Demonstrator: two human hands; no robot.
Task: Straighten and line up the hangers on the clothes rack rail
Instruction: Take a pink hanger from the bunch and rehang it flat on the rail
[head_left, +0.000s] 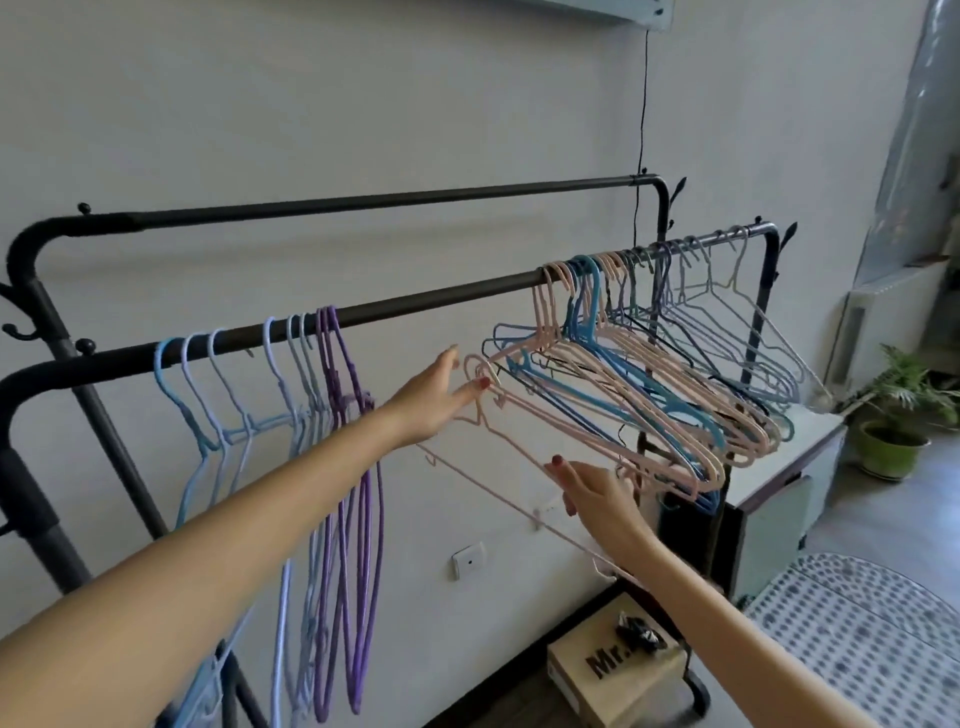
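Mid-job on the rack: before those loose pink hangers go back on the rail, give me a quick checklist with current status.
1. Left hand holding the hook end of the pink hangers: ok.
2. Right hand holding their lower edge: ok.
3. Hooks on the front rail: not ok, they hang off it.
4. Bare rail between the purple hangers and the right cluster: ok.
5. Right cluster straight: not ok, tilted and tangled.
6. Held hooks untangled from the cluster: cannot tell.

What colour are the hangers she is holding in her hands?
Pale pink hangers, seen in the head view.
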